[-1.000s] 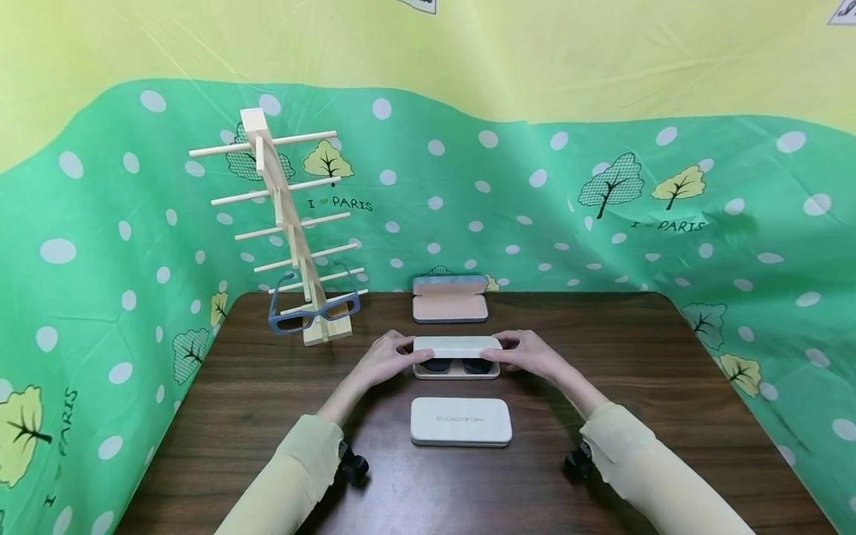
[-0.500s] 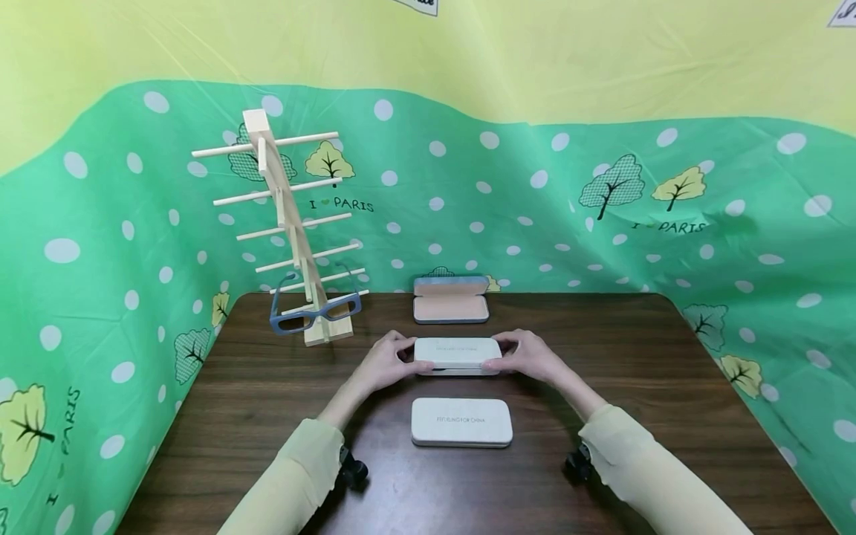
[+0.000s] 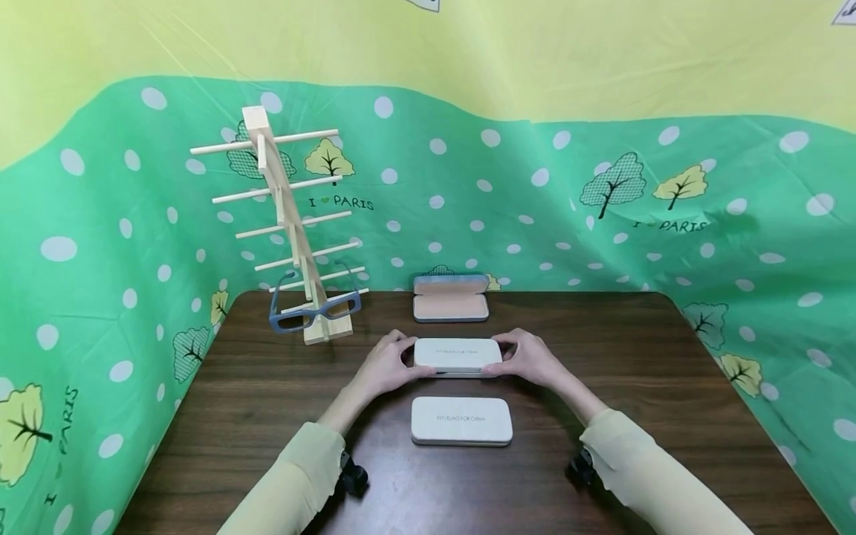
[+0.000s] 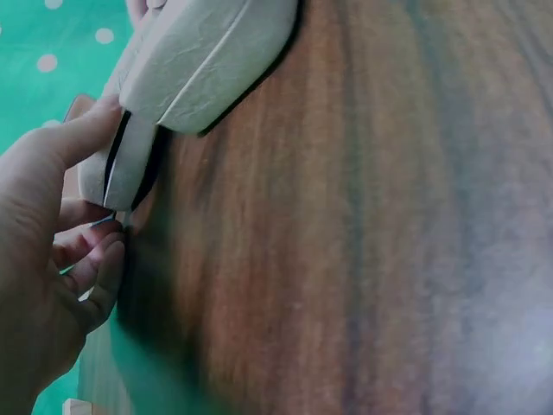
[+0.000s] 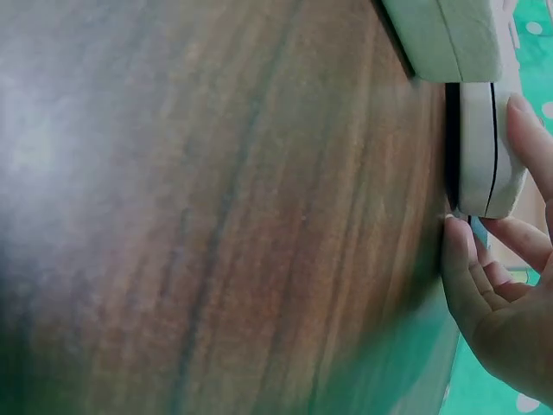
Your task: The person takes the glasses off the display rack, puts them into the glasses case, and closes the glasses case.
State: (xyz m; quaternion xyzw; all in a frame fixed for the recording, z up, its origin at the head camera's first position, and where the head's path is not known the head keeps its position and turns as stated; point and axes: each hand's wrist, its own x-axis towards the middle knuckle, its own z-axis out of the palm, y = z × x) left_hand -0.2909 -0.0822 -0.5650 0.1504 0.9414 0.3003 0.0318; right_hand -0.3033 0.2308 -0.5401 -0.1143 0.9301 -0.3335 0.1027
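At mid-table, on dark wood-grain table (image 3: 669, 423): white hard-shell eyeglass case (image 3: 458, 352), lid lowered over base, long side parallel to the table's back edge. Dark line shows along the seam between lid and base in both wrist views; whether the lid is fully seated, cannot tell.

Left hand (image 3: 389, 362) grips the left end of this case, thumb at the front corner. Right hand (image 3: 530, 357) mirrors it at the right end, thumb likewise at the front. Both hands are occupied with the same case, 1 at each end.

Toward the person, just in front of the held case: 2nd white eyeglass case (image 3: 461, 431), lid down, small print across its top, apart from both hands.

Beyond the held case: blue eyeglass case (image 3: 451, 307), standing open, pale pink lining visible, near the table's back edge.

Back left: pale wooden peg rack (image 3: 294, 223), slanting in the head view. Blue-framed glasses (image 3: 319, 312) hang low on it, lenses facing the person.

Pale yellow sleeves (image 3: 662, 475) cover both forearms; 1 black device (image 3: 353, 474) sits at each wrist. Behind the table: green and yellow cloth backdrop (image 3: 521, 186), printed with white spots and trees.
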